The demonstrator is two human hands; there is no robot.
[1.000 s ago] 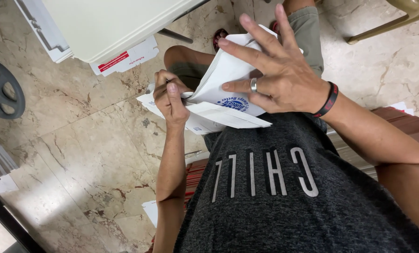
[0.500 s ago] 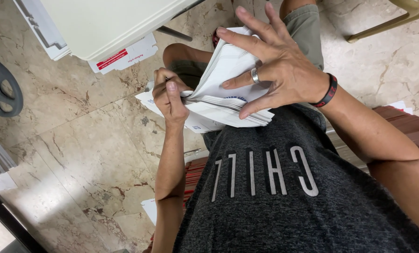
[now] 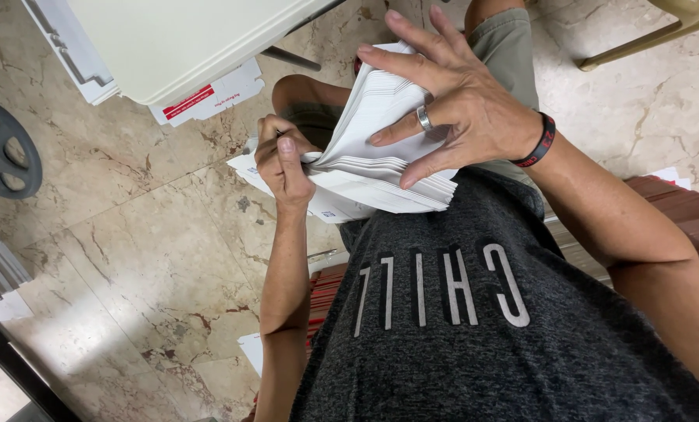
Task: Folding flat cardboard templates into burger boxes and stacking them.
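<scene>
Head camera looks straight down on a seated person in a dark grey shirt point(image 3: 474, 328) with pale lettering across the chest. Both hands are at work on a thick stack of white envelopes point(image 3: 380, 168), which rests on the person's lap, just above the shirt front and between the two forearms. Right hand point(image 3: 451, 101) lies on top of the stack with the fingers spread wide and bent; the fingertips press down on the upper envelopes and bend them upward at the far end, so the stack fans open along its edge. A ring point(image 3: 424, 119) sits on one finger of this hand and a dark wristband point(image 3: 538, 142) circles the wrist. Left hand point(image 3: 280, 160) is closed into a loose fist at the left end of the stack, thumb on top, gripping a pen point(image 3: 249, 145) whose tip end juts out to the left; the hand touches the lowest envelopes, which lie flat. Whether the pen tip meets paper cannot be told. Beneath is a marbled stone floor point(image 3: 146, 250). A pale table top point(image 3: 185, 39) fills the upper left, with a white cardboard flap point(image 3: 205, 98) bearing a red label under its edge. A round grey reel point(image 3: 1, 148) lies at the left margin.
</scene>
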